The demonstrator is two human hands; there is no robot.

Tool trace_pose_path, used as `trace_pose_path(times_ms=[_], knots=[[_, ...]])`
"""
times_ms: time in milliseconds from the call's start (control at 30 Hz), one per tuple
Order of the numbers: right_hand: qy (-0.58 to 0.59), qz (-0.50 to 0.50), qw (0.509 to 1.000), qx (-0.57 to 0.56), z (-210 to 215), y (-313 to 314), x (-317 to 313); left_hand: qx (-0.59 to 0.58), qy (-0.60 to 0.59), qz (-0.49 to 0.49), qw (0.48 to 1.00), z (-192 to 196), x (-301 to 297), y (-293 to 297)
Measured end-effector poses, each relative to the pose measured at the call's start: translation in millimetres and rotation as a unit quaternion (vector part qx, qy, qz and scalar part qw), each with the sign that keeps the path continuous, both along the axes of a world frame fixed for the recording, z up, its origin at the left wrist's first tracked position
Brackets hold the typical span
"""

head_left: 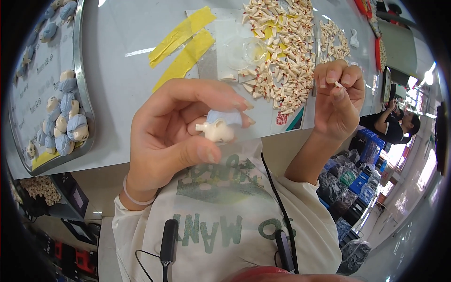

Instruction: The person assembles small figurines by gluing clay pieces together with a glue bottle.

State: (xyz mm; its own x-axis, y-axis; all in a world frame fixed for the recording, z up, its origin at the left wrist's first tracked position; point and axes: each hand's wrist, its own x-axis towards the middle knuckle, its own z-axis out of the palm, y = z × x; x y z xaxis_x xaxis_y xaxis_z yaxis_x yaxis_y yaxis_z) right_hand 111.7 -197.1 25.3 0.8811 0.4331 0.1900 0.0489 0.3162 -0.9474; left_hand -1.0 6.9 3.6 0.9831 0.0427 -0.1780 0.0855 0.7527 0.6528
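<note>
Doll head [220, 128] and tiny pale piece [338, 85], both held near the table [120, 30] edge

Head view: at the middle of the frame, the left hand [157, 131] has its grip clamped on the blue-haired doll head, thumb below and fingers curled above. Right of centre, the right hand [339, 105] pinches the pale piece between thumb and fingertip; it is too small to tell its shape. The two hands are well apart.

A slip looks the likeliest trouble: the head is smooth and rounded, so a loose thumb could let it roll off the table edge. The piece barely shows past the fingertips; dropped near the pile of small red-tipped parts [287, 70] at upper right, it could be hard to find again. Squeezing too hard might mark the head. At far left, other heads [77, 128] crowd the tray [78, 61] and could scuff one another.
</note>
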Motion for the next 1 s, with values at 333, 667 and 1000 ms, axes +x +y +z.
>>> trace_pose_path(times_ms=[333,667,1000], knots=[[-0.128,-0.028,0.977,-0.167,9,39,5,-0.020,0.004,0.010,1.000,-2,-1,0],[-0.309,0.043,0.859,-0.406,24,70,14,-0.034,-0.091,-0.001,0.995,-12,-1,4],[-0.431,0.015,0.768,-0.473,26,74,15,0.002,-0.118,0.025,0.993,-11,-2,4]])
